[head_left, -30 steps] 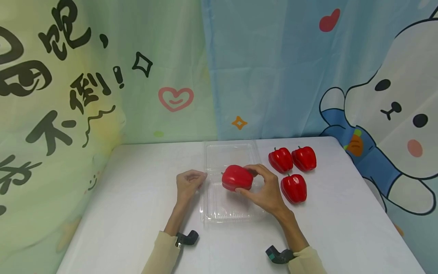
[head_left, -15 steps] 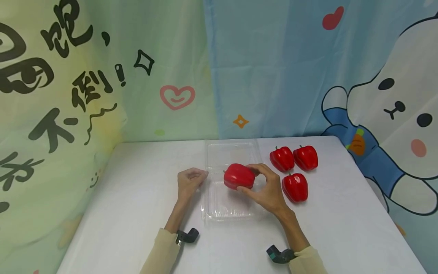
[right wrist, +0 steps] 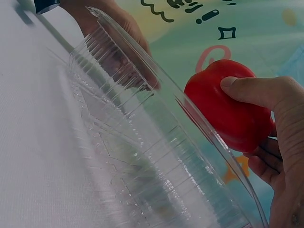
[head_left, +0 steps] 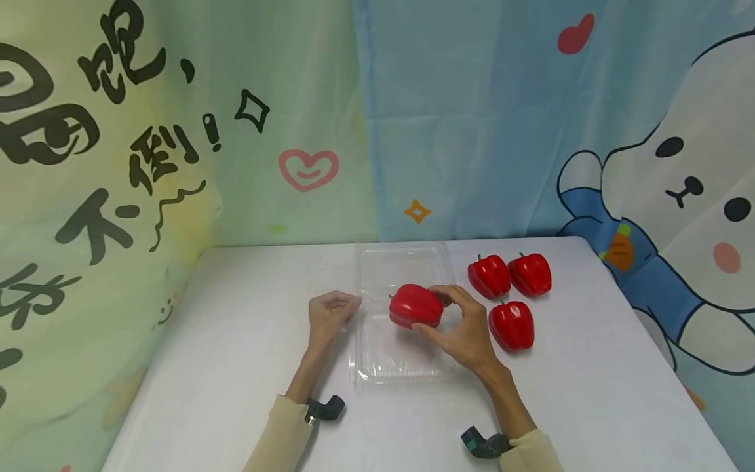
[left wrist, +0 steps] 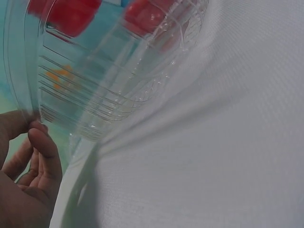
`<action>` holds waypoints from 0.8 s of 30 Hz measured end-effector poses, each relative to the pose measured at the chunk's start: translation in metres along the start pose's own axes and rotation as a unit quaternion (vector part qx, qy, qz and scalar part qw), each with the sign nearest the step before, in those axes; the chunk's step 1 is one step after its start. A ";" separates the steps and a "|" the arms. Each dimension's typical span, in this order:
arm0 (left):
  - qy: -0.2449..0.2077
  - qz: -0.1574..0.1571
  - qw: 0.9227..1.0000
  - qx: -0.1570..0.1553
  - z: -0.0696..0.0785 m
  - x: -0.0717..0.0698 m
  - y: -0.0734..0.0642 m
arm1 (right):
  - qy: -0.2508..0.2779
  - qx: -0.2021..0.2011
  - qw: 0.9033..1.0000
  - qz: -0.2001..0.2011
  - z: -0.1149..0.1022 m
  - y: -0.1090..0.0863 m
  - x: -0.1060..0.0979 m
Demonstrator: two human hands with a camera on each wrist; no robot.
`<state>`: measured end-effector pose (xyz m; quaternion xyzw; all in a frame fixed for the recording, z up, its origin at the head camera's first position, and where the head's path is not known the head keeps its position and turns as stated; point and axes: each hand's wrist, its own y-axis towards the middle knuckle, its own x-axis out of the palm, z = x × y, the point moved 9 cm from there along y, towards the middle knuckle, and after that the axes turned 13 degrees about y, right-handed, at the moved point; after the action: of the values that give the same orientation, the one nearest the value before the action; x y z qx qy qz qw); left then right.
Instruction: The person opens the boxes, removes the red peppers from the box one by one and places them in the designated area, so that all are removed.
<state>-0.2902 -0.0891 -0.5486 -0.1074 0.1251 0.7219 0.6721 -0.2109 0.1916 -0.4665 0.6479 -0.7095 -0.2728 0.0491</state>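
Observation:
A clear plastic clamshell box (head_left: 383, 364) lies opened out on the white table, its lid half toward the back. Thumb and forefinger of my left hand (head_left: 330, 317) pinch the box's left rim, as the left wrist view shows close up. My right hand (head_left: 466, 331) grips a red bell pepper (head_left: 415, 306) over the box, thumb on the near side and fingers behind. In the right wrist view the held pepper (right wrist: 228, 104) is above the rim, and its base is partly hidden by that rim.
Three more red bell peppers stand to the right of the box: one nearer pepper (head_left: 511, 326), a back left pepper (head_left: 489, 276) and a back right pepper (head_left: 530, 275). A printed curtain (head_left: 283, 78) hangs along the table's back edge.

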 end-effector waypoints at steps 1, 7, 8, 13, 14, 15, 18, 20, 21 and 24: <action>0.001 -0.002 1.000 -0.001 0.000 0.001 0.000 | -0.002 0.001 1.000 0.001 0.000 -0.001 0.000; 0.013 -0.003 1.000 0.006 0.003 0.000 -0.002 | -0.006 -0.004 1.000 0.000 0.001 -0.002 0.000; 0.012 -0.002 1.000 0.005 0.003 0.000 -0.002 | -0.007 -0.004 1.000 0.000 0.002 -0.002 0.000; 0.011 0.004 1.000 -0.003 0.000 -0.001 -0.004 | -0.013 -0.005 1.000 0.005 0.004 -0.004 0.000; 0.013 0.004 1.000 -0.004 0.000 -0.001 -0.004 | -0.013 -0.006 1.000 0.007 0.003 -0.004 0.000; 0.014 0.005 1.000 -0.005 0.000 -0.001 -0.004 | -0.013 -0.006 1.000 0.009 0.003 -0.004 -0.001; 0.016 0.006 1.000 -0.003 0.001 -0.002 -0.006 | -0.009 -0.010 1.000 0.017 0.002 -0.005 -0.003; 0.012 0.007 1.000 -0.001 0.002 -0.003 -0.006 | -0.008 -0.015 1.000 0.021 0.002 -0.004 -0.004; 0.011 0.007 1.000 0.001 0.002 -0.003 -0.005 | -0.007 -0.015 1.000 0.024 0.002 -0.003 -0.005; 0.010 0.004 1.000 0.007 0.004 -0.003 -0.004 | 0.000 -0.015 0.999 0.033 0.002 -0.002 -0.010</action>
<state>-0.2863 -0.0902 -0.5441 -0.1094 0.1376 0.7226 0.6685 -0.2085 0.2019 -0.4667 0.6234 -0.7262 -0.2819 0.0679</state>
